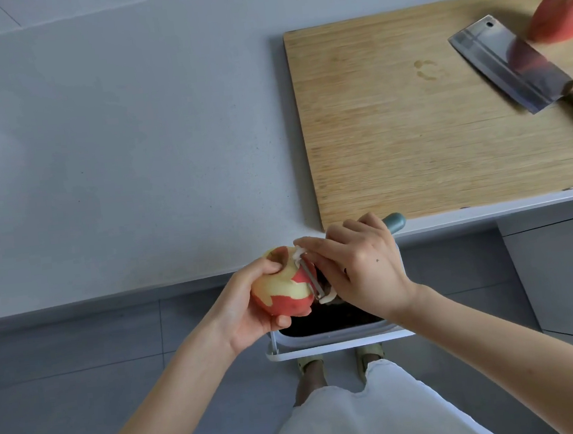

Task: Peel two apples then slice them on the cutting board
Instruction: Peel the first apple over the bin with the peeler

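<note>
A pale grey, faintly speckled tabletop [111,146] fills the upper part of the view, its front edge running across the middle. A lighter strip runs behind it along the top of the view. Below the edge lie grey floor tiles [81,362] and, at right, a grey cabinet front [566,268].

The left hand [249,309] cups a partly peeled apple [282,293] in front of the tabletop edge, fingers curled round its far side and thumb at its near side. Pale flesh shows on the apple's left and top, and red skin covers its lower right. The right hand [364,268] grips a peeler [309,276] with fingers folded over its teal handle, and the metal blade lies against the apple's right side. Both hands are above a white-rimmed bin [333,335] with a dark inside, which stands on the floor.

A bamboo cutting board [410,126] lies on the right of the tabletop, reaching almost to its front edge. On the board's far right rest a cleaver [505,63] with a brown wooden handle and, just beyond its blade, a second apple [560,13] with its red skin on, cut off by the picture's edge. A small damp mark [427,69] shows on the bare wood.

A white garment [362,417] and sandalled feet [309,364] show at the bottom.
</note>
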The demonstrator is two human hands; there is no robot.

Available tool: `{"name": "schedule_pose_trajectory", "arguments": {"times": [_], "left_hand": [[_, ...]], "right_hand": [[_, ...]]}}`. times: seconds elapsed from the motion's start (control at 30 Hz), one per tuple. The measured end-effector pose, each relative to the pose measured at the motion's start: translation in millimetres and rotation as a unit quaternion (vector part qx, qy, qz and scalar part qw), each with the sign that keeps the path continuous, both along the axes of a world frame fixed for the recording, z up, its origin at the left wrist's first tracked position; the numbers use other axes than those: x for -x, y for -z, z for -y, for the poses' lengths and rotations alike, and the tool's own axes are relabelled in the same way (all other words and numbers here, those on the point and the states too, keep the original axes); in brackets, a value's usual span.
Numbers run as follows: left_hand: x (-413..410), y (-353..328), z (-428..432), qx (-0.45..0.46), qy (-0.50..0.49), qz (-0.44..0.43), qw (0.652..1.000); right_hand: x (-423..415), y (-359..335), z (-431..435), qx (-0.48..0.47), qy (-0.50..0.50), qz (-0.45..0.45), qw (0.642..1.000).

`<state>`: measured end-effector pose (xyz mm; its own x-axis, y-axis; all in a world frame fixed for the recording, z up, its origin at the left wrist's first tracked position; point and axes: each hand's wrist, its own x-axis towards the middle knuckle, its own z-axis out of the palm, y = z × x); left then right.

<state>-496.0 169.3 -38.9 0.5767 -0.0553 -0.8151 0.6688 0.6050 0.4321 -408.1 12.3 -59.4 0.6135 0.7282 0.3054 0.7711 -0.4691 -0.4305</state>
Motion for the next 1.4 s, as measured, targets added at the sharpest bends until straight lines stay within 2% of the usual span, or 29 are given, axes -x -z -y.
{"name": "schedule_pose_trajectory", "arguments": {"times": [0.3, 0.47, 0.57, 0.6, 0.63, 0.67, 0.73, 0.77, 0.8, 0.83, 1.07, 1.13, 1.2, 1.27, 1.33, 1.4], "left_hand": [[7, 2, -3, 0.091, 0.012, 0.004, 0.996], [5, -13, -11, 0.227, 0.075, 0.066, 0.969], [0, -15, -14, 0.154, 0.079, 0.062, 0.983], [0, -12, -15, 0.118, 0.073, 0.054, 0.989], [0, -8, -16, 0.085, 0.067, 0.044, 0.993], [1, -5, -16, 0.058, 0.065, 0.036, 0.996], [2, -1, -14, 0.028, 0.067, 0.023, 0.997], [2, 1, -13, 0.025, 0.065, 0.018, 0.997], [2, 2, -12, 0.029, 0.062, 0.016, 0.998], [1, 3, -11, 0.033, 0.056, 0.017, 0.998], [4, 6, -10, 0.01, 0.004, -0.029, 1.0], [5, 7, -12, -0.003, -0.01, -0.04, 0.999], [6, 7, -13, -0.011, -0.012, -0.04, 0.999], [5, 8, -13, -0.011, -0.019, -0.038, 0.999], [5, 10, -12, -0.013, -0.032, -0.042, 0.999], [5, 10, -10, -0.014, -0.046, -0.047, 0.998]], "right_hand": [[-3, 8, 10, -0.025, -0.004, -0.073, 0.997], [-4, 31, 26, 0.042, 0.012, -0.078, 0.996], [-2, 33, 31, 0.079, 0.041, -0.106, 0.99], [-2, 26, 31, 0.085, 0.059, -0.141, 0.985], [-3, 17, 30, 0.088, 0.079, -0.211, 0.97], [-4, 6, 29, 0.087, 0.091, -0.316, 0.94], [-5, -16, 26, 0.061, 0.083, -0.554, 0.826], [-5, -23, 23, 0.038, 0.063, -0.624, 0.778], [-4, -27, 20, 0.012, 0.037, -0.663, 0.748], [-3, -29, 17, -0.008, 0.013, -0.677, 0.735], [2, -24, 14, -0.07, 0.106, -0.62, 0.774], [0, -19, 18, -0.004, 0.113, -0.571, 0.813], [0, -13, 21, 0.151, 0.091, -0.474, 0.863], [1, -11, 21, 0.264, 0.073, -0.373, 0.886], [1, -16, 22, 0.281, 0.072, -0.338, 0.895], [2, -22, 23, 0.247, 0.063, -0.34, 0.905]]}}
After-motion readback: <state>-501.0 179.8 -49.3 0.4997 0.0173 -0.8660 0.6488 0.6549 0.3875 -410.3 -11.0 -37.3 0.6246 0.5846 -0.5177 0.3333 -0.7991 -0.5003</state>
